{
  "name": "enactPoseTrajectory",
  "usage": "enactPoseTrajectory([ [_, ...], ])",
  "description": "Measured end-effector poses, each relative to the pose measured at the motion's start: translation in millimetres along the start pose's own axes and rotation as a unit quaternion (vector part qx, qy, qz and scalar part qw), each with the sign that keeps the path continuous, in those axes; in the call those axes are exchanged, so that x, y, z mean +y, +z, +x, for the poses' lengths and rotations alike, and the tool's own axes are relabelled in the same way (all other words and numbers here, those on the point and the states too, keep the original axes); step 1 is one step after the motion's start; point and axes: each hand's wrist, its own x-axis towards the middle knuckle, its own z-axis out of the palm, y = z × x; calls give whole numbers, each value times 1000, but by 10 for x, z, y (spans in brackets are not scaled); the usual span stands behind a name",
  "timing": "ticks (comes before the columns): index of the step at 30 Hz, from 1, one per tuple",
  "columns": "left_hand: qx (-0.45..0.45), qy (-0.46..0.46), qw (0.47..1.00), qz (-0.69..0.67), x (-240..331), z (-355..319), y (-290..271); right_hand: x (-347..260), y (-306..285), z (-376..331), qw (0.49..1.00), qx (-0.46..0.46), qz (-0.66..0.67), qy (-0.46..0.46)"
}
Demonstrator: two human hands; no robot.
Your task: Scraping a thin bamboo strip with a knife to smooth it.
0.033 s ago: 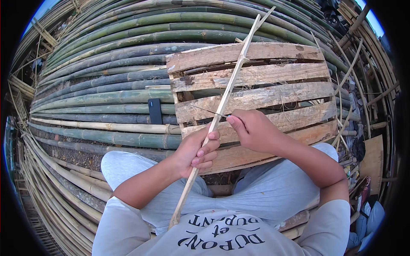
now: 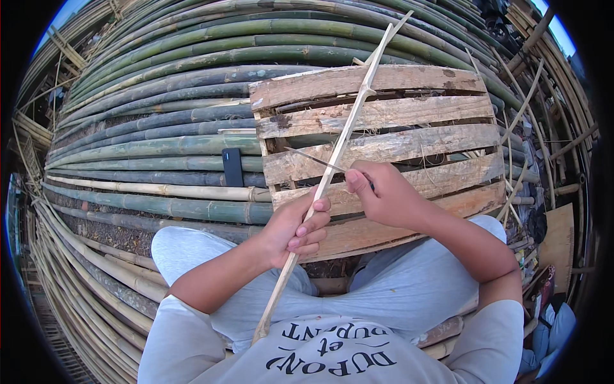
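A long pale bamboo strip point(image 2: 348, 131) slants from my shirt front up over the wooden slats. My left hand point(image 2: 297, 227) is wrapped round it below the middle, thumb side up. In my right hand point(image 2: 384, 192) is a thin knife point(image 2: 311, 157), its handle mostly hidden by the fingers. The narrow blade crosses the strip just above my left hand and points to the left. A knobby node stands out on the upper part of the strip, and its far end looks split in two.
A slatted wooden platform point(image 2: 384, 144) lies before my knees, with shavings on it. Rows of bamboo poles point(image 2: 192, 51) spread beyond and left. A dark phone point(image 2: 232, 168) rests on poles left of the platform. Loose sticks and a board point(image 2: 556, 249) are at right.
My right hand has turned slightly and shifted a little to the right with the knife. More of the blade shows across the strip. My left hand keeps its grip.
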Motion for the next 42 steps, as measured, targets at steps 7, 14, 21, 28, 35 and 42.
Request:
enactPoseTrajectory([
  [7, -13, -12, 1000, 9, -27, 29, -22, -76, -183, 108, 982, -32, 173, 70],
  [14, 3, -2, 998, 57, -74, 33, -15, 9, -26, 88, 989, 24, 148, -12],
  [21, 9, 1, 997, 70, -70, 28, 20, -26, -7, 85, 995, 23, 76, -64],
  [28, 1, -12, 998, 62, -46, 53, 20, -92, -71, 87, 994, -4, 108, -9],
  [35, -8, -16, 998, 64, -14, 15, 5, -97, -112, 170, 975, -24, 205, 79],
  [42, -10, -26, 998, 56, -39, 18, -31, 114, -519, 288, 959, -25, 212, 189],
])
